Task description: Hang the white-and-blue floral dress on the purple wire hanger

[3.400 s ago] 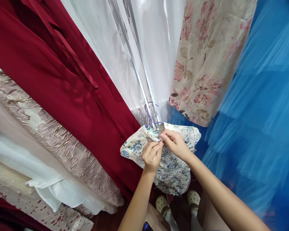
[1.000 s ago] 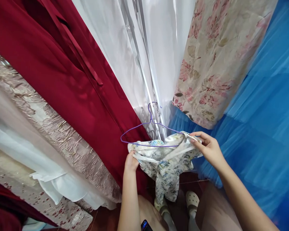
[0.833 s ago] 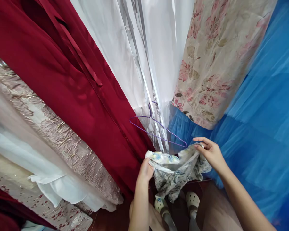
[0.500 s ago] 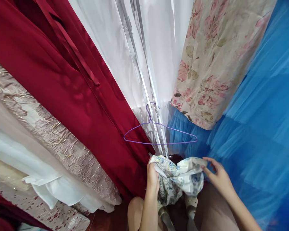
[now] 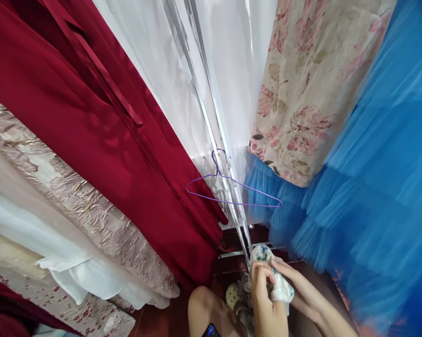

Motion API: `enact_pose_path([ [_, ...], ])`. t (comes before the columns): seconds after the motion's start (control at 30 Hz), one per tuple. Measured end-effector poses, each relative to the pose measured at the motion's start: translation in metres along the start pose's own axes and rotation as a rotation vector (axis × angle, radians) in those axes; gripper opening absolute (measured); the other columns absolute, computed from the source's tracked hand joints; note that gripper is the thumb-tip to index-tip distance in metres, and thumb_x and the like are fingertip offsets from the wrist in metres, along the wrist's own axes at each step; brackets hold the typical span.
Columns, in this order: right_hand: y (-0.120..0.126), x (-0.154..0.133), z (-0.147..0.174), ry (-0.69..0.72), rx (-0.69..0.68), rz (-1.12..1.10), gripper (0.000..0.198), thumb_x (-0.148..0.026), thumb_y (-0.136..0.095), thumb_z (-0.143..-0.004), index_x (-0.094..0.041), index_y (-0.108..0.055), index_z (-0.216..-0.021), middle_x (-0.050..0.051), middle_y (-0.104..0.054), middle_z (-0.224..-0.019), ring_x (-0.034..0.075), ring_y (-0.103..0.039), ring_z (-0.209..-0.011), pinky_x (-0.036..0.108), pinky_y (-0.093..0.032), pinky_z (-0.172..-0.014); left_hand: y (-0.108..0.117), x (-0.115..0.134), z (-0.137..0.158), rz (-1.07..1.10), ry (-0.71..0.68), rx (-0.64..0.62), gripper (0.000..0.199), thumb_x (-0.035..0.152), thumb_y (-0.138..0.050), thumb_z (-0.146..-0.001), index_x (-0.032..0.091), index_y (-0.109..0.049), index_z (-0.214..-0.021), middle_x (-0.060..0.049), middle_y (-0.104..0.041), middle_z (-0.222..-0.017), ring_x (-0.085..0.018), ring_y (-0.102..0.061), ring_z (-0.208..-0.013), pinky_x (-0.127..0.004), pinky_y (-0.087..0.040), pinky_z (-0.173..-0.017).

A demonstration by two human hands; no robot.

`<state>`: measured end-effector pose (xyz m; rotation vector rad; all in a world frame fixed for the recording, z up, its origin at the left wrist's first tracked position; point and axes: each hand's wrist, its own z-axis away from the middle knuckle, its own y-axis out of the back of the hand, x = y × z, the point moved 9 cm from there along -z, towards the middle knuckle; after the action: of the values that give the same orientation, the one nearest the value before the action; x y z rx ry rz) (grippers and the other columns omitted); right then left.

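Both of my hands are close together low in the view, around a bunched white cloth garment (image 5: 283,289) with a blue and yellow floral print. My left hand (image 5: 265,292) is closed, its bent fingers gripping the fabric. On the other side, my right hand (image 5: 298,285) is closed on the same garment, thumb and fingers pressed to it. Part of the fabric is covered by my fingers. Above my hands, a bare purple hanger (image 5: 248,204) is hooked at the pale metal poles (image 5: 214,105), slightly tilted.
A long red dress (image 5: 144,154) and a textured pinkish garment (image 5: 102,210) hang at left. White fabric (image 5: 232,61), a floral beige garment (image 5: 298,93) and blue tulle (image 5: 382,187) hang behind and right. A phone (image 5: 211,331) lies near my knee (image 5: 202,306); a pale clog (image 5: 232,295) is below.
The garment, spread between my hands before, is now gathered into a small bunch lower and to the right. My hands have come together. The hanger has swung and tilted.
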<state>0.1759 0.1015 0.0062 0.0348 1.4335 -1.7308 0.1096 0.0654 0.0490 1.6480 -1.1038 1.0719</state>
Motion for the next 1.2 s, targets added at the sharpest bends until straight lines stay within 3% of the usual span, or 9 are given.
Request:
enact_pose_path([
  [0.17, 0.025, 0.013, 0.000, 0.040, 0.115, 0.054, 0.029, -0.025, -0.078, -0.072, -0.019, -0.072, -0.100, 0.004, -0.073, -0.082, 0.021, -0.067, -0.079, 0.029, -0.051, -0.073, -0.013, -0.022, 0.020, -0.055, 0.006, -0.229, 0.033, 0.000, -0.051, -0.056, 0.024, -0.052, -0.079, -0.007, -0.054, -0.094, -0.024, -0.056, -0.092, -0.034, -0.046, -0.081],
  [0.27, 0.030, -0.002, 0.010, 0.101, 0.104, 0.235, 0.039, -0.030, -0.078, -0.072, -0.020, -0.070, -0.108, 0.004, -0.073, -0.087, 0.021, -0.066, -0.077, 0.031, -0.051, -0.075, 0.004, -0.025, 0.017, -0.032, 0.037, -0.277, 0.032, 0.008, -0.060, -0.064, 0.023, -0.058, -0.092, -0.007, -0.057, -0.100, -0.022, -0.056, -0.085, -0.030, -0.046, -0.070],
  [0.37, 0.019, -0.012, 0.026, 0.054, -0.051, 0.524, 0.040, -0.034, -0.077, -0.072, -0.018, -0.071, -0.108, 0.005, -0.072, -0.092, 0.023, -0.065, -0.085, 0.033, -0.049, -0.081, 0.037, -0.021, -0.004, -0.067, 0.075, -0.199, 0.032, 0.016, -0.053, -0.082, 0.022, -0.056, -0.113, -0.009, -0.057, -0.117, -0.023, -0.055, -0.104, -0.033, -0.045, -0.087],
  [0.43, 0.012, -0.010, 0.039, -0.021, -0.173, 0.743, 0.035, -0.033, -0.078, -0.071, -0.016, -0.074, -0.101, 0.004, -0.072, -0.090, 0.024, -0.064, -0.086, 0.031, -0.049, -0.080, 0.041, -0.018, -0.017, -0.047, 0.081, -0.260, 0.045, 0.009, -0.047, -0.082, 0.023, -0.055, -0.123, -0.009, -0.053, -0.131, -0.023, -0.049, -0.120, -0.036, -0.040, -0.101],
  [0.53, 0.001, -0.005, 0.055, -0.076, -0.350, 1.017, 0.030, -0.029, -0.080, -0.066, -0.016, -0.076, -0.092, 0.002, -0.070, -0.083, 0.020, -0.061, -0.078, 0.025, -0.048, -0.070, 0.015, -0.018, -0.016, 0.043, 0.073, -0.572, 0.056, 0.002, -0.044, -0.071, 0.024, -0.064, -0.119, -0.004, -0.055, -0.134, -0.022, -0.046, -0.128, -0.037, -0.031, -0.112],
  [0.63, -0.013, -0.012, 0.066, -0.070, -0.510, 1.172, 0.037, -0.026, -0.085, -0.057, -0.015, -0.078, -0.092, 0.000, -0.069, -0.077, 0.017, -0.060, -0.070, 0.021, -0.045, -0.061, -0.016, -0.041, 0.014, 0.005, 0.229, -0.943, 0.047, 0.011, -0.057, -0.071, 0.024, -0.070, -0.114, -0.004, -0.066, -0.121, -0.025, -0.058, -0.113, -0.036, -0.041, -0.103],
  [0.77, -0.031, -0.048, 0.074, -0.092, -0.624, 1.223, 0.051, -0.024, -0.088, -0.055, -0.015, -0.077, -0.105, 0.004, -0.073, -0.084, 0.019, -0.063, -0.071, 0.022, -0.046, -0.061, -0.020, -0.077, 0.041, -0.103, 0.429, -1.115, 0.039, 0.033, -0.073, -0.070, 0.016, -0.073, -0.105, -0.008, -0.072, -0.099, -0.025, -0.064, -0.091, -0.031, -0.048, -0.081],
  [0.93, -0.049, -0.131, 0.060, 0.101, -0.509, 1.165, 0.035, -0.032, -0.074, -0.078, -0.015, -0.071, -0.109, 0.008, -0.073, -0.089, 0.018, -0.064, -0.072, 0.025, -0.048, -0.061, 0.009, -0.078, 0.010, -0.101, 0.402, -0.846, 0.055, 0.062, -0.058, -0.082, 0.012, -0.071, -0.102, -0.009, -0.069, -0.097, -0.023, -0.060, -0.091, -0.030, -0.047, -0.082],
  [1.2, -0.087, -0.229, -0.003, 0.593, -0.279, 1.226, 0.021, -0.034, -0.072, -0.078, -0.018, -0.068, -0.091, 0.000, -0.061, -0.071, 0.014, -0.054, -0.061, 0.025, -0.038, -0.055, 0.071, -0.029, -0.039, -0.237, 0.169, -0.366, 0.034, 0.042, -0.058, -0.089, 0.012, -0.073, -0.092, -0.005, -0.069, -0.084, -0.020, -0.058, -0.081, -0.026, -0.045, -0.074],
])
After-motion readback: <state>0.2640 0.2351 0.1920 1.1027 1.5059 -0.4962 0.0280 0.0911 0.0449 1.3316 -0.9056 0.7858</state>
